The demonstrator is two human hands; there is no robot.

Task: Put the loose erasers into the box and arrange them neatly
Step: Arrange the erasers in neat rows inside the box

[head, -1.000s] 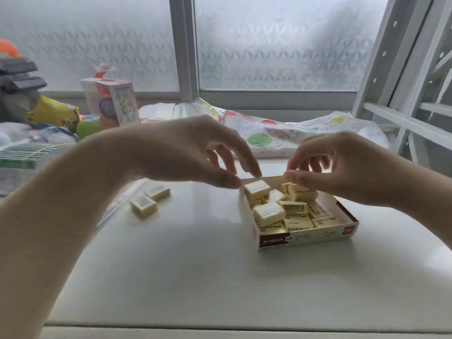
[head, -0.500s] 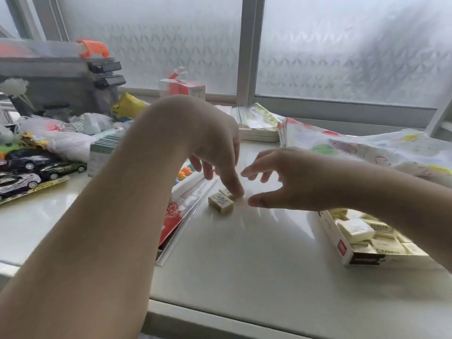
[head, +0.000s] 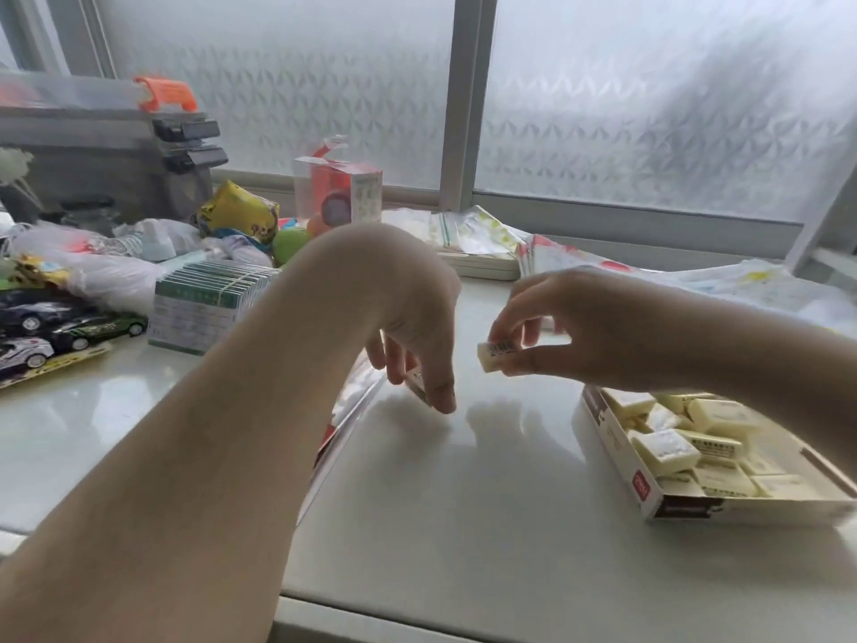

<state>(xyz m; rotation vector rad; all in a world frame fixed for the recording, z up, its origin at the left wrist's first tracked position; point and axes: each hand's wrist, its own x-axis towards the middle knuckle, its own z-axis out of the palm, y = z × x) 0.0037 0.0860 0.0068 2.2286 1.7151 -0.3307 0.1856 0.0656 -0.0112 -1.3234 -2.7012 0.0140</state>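
A shallow cardboard box (head: 617, 445) lies at the right on the white table, filled with several cream erasers (head: 667, 450) lying unevenly. My right hand (head: 579, 327) hovers left of the box and pinches one cream eraser (head: 497, 355) with a barcode on it, lifted off the table. My left hand (head: 412, 317) reaches down at the table's middle, and its fingertips grip a second eraser (head: 417, 385), mostly hidden behind the fingers.
A clear plastic sleeve (head: 343, 433) lies under my left arm. At the left are toy cars (head: 60, 327), a stack of green-white packs (head: 204, 304), plastic bags and a small carton (head: 343, 187). A patterned cloth (head: 649, 271) lies behind the box.
Both hands moved from the box to the two loose erasers on the left. Each hand has picked one up; my right hand has lifted its eraser off the table.
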